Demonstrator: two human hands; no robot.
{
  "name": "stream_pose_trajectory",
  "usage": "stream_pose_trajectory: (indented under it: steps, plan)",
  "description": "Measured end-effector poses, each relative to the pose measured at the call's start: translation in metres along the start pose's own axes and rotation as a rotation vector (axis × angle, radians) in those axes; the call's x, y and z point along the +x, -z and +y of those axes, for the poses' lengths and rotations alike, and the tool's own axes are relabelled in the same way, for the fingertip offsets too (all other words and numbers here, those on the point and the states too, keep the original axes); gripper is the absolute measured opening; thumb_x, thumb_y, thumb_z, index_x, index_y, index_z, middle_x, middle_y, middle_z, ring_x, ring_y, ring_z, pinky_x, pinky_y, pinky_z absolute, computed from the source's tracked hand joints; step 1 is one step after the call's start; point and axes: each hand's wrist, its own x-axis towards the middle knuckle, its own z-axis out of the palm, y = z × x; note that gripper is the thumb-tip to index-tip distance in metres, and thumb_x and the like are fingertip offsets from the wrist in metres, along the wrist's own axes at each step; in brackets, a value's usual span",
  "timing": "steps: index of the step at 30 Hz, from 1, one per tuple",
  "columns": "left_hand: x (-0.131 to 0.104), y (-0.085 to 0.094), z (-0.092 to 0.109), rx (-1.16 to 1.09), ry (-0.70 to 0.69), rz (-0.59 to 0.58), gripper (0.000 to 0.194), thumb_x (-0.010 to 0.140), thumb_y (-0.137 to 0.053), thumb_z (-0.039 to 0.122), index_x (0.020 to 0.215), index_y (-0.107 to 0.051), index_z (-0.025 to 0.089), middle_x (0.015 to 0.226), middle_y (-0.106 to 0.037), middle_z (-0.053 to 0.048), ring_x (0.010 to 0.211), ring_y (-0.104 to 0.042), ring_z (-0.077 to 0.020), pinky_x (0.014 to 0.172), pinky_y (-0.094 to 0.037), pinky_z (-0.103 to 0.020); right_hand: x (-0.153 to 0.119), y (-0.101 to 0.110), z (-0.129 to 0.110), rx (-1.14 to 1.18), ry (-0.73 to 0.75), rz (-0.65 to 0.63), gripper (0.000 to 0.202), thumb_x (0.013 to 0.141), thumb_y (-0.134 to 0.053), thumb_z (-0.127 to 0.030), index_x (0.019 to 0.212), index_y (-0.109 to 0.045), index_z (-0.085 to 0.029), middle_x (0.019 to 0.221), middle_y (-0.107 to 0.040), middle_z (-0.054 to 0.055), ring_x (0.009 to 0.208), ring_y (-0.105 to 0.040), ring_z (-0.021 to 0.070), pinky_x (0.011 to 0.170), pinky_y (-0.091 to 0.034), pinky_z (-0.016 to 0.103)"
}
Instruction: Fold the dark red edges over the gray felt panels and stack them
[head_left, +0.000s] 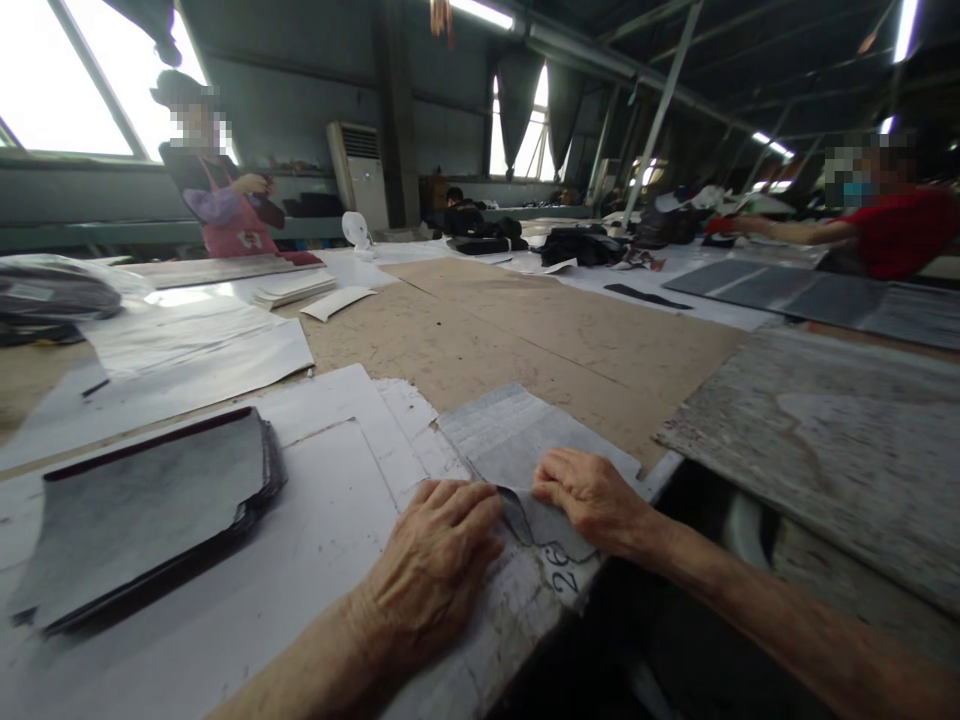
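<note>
A grey sheet (525,430) lies at the near corner of the table, its near edge partly turned up to show a dark strip. My left hand (442,550) rests palm down at the sheet's near left edge, fingers bent together, their tips hidden. My right hand (589,495) is closed in a pinch on the sheet, right of the dark strip. To the left lies a stack of grey pieces with dark edges (150,510). The number 26 is written on the table corner (562,572) just below my hands.
Brown board (525,310) covers the table's middle. White sheets (217,340) and plastic-wrapped material (56,290) lie at left. A worn grey board (825,440) and dark panels (817,290) are at right. One person (232,200) stands back left, another (900,235) is at right.
</note>
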Motion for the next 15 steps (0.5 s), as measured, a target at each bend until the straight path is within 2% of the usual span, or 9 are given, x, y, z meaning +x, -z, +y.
stream_pose_trajectory:
  steps: [3,7,12,15]
  plan:
    - [0.004,-0.003,0.002,0.054,0.104,-0.04,0.028,0.089,-0.037,0.021,0.113,-0.05,0.016,0.112,-0.056,-0.007,0.098,-0.048,-0.0218,0.085,-0.037,-0.041,0.001,0.003,-0.002,0.036,-0.037,-0.001,0.014,0.076,-0.046,-0.018,0.062,-0.046,-0.018,0.066,-0.053,0.002,0.066,-0.048,0.0147,0.064,-0.034,0.027]
    - [0.005,-0.006,0.003,0.132,0.243,-0.017,0.039,0.087,-0.044,0.031,0.124,-0.042,0.019,0.127,-0.048,-0.005,0.112,-0.039,-0.0248,0.095,-0.028,-0.045,0.004,0.01,-0.004,0.139,-0.113,-0.032,0.016,0.075,-0.047,-0.022,0.06,-0.047,-0.018,0.061,-0.051,0.0,0.06,-0.045,0.0129,0.057,-0.032,0.025]
    - [0.006,-0.008,0.003,0.126,0.31,-0.048,0.041,0.087,-0.044,0.038,0.125,-0.043,0.022,0.128,-0.048,-0.002,0.115,-0.037,-0.0247,0.099,-0.022,-0.047,0.009,0.019,-0.001,0.372,-0.277,-0.085,0.02,0.073,-0.053,-0.028,0.057,-0.049,-0.016,0.051,-0.042,-0.004,0.045,-0.034,0.0074,0.043,-0.025,0.02]
    - [0.005,-0.008,0.004,0.122,0.301,-0.056,0.041,0.088,-0.042,0.039,0.125,-0.042,0.023,0.129,-0.047,-0.002,0.117,-0.037,-0.0243,0.1,-0.019,-0.048,0.015,0.027,0.007,0.554,-0.406,-0.046,0.023,0.072,-0.059,-0.031,0.06,-0.051,-0.014,0.048,-0.041,-0.005,0.04,-0.032,0.0056,0.038,-0.023,0.018]
